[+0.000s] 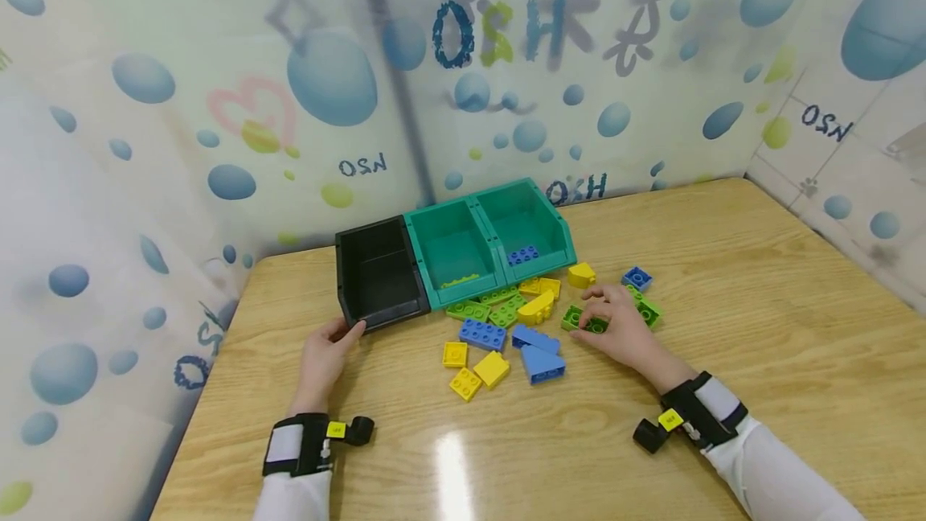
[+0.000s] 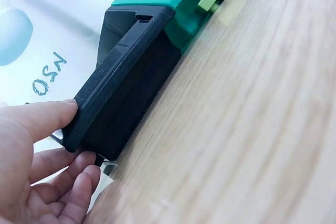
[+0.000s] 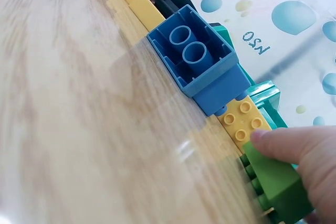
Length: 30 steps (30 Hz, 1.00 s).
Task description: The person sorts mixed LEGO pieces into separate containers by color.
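At the left end of a row of bins, my left hand (image 1: 322, 360) pinches the front corner of the black bin (image 1: 393, 318), thumb on its wall and fingers curled under the rim (image 2: 123, 61). My right hand (image 1: 618, 330) holds a green toy brick (image 1: 571, 317). In the right wrist view the thumb lies against this green brick (image 3: 278, 179), while the other fingers are mostly hidden. Another green brick (image 1: 649, 310) lies just beyond that hand. Nearby are a yellow curved brick (image 1: 537, 309) and a blue sloped brick (image 1: 542, 365).
Two joined teal bins (image 1: 463, 293) adjoin the black one; the middle holds a yellow piece (image 1: 460, 280), the right a blue brick (image 1: 522, 255). Several yellow bricks (image 1: 492, 369), blue bricks (image 1: 483, 334) and flat green pieces (image 1: 469, 310) lie in front. A patterned curtain (image 1: 506, 103) hangs behind the table.
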Tool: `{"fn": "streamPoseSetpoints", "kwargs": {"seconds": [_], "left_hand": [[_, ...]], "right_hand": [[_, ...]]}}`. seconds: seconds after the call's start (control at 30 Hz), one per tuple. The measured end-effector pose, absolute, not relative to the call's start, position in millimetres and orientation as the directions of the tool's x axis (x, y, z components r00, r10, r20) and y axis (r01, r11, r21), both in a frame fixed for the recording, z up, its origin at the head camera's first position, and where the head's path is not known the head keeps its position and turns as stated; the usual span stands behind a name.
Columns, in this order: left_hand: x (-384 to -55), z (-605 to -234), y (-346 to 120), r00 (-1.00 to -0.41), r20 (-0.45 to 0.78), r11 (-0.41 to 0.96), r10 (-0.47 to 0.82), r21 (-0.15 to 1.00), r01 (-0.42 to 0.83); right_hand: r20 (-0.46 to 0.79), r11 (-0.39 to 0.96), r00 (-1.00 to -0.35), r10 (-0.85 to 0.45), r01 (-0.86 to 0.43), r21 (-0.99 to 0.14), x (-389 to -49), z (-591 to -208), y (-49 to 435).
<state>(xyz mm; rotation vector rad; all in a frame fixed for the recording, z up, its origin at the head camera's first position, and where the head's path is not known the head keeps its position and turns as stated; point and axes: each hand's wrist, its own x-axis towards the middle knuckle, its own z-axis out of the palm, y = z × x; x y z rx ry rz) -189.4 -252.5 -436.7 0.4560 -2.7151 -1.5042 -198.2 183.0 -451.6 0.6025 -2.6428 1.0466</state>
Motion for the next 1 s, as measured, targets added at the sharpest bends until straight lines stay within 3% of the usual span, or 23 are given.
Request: {"fn": "streamPoseSetpoints", "kwargs": {"seconds": [0.17,0.47,1.0], "left_hand": [[-189,-435,-253,-0.958,-0.138,0.498,-0.251,0.830,-0.250],[-188,-431,-253,-0.957,-0.144,0.493,-0.250,0.832,-0.254],[-189,-436,-253,-0.964,-0.110,0.508,-0.243,0.832,-0.223]], "right_hand": [[0.292,0.658,-0.896,-0.335,-0.444,-0.608,-197,-451,183],[0.196,0.717,-0.945,-0.263,-0.327,-0.615,-198,-449,183],[0.104,0.539,-0.987,-0.122,-0.154,-0.828,-199,-431,180]]}}
